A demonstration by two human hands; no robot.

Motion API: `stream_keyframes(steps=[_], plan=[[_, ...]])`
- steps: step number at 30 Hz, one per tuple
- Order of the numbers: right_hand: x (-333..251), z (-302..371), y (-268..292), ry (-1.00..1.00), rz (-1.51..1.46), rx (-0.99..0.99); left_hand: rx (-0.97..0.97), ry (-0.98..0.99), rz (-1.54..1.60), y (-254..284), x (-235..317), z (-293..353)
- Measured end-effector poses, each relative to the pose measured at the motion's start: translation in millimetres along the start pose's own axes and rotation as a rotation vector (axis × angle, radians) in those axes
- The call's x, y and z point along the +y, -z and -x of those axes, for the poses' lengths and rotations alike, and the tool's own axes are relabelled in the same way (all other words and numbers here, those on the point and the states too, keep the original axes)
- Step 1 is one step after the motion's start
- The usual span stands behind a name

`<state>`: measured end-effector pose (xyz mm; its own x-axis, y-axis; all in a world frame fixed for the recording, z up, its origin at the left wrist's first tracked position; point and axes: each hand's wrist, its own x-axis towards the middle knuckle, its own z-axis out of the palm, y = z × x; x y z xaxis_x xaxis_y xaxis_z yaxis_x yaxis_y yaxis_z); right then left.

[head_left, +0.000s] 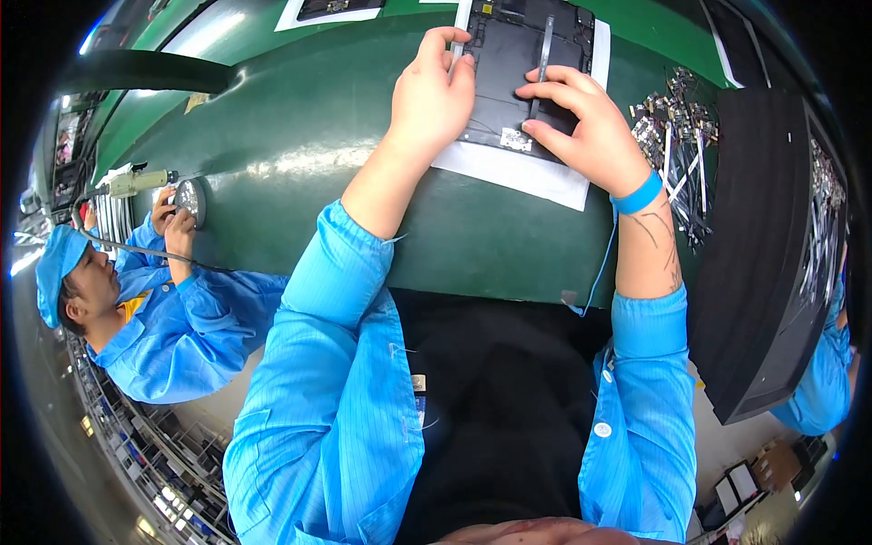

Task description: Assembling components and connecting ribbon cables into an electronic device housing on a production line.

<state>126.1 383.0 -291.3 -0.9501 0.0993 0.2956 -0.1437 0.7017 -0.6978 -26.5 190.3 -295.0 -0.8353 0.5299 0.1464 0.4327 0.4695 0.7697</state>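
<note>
Right hand (pixel 590 124) curls over a silver strip (pixel 548 45), thumb and fingertips apart, while the left hand (pixel 434 95) meets the edge of a black panel (pixel 500 86), its grip unclear. Work seems under way, the strip lying across the panel on white paper (pixel 545 179); what remains cannot be told. Beyond come the green table (pixel 282 218), heaped cables (pixel 686 173) and a blue-clad co-worker (pixel 186 341).

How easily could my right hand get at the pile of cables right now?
Probably yes: the pile of cables lies just to the right of your right hand, on the same green table, with nothing visible standing between them. Your hand is at the thin strip, though.
</note>
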Motion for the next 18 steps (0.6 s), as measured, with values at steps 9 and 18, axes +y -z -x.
stream_keyframes(steps=[9,18], plan=[[-6.5,0.6,-1.0,0.030,0.096,-0.027,0.001,-0.011,0.004,0.3,-1.4,-0.4],[-16.4,0.8,5.3,-0.014,0.079,0.030,-0.026,0.048,0.148,1.3,2.6,-2.5]])
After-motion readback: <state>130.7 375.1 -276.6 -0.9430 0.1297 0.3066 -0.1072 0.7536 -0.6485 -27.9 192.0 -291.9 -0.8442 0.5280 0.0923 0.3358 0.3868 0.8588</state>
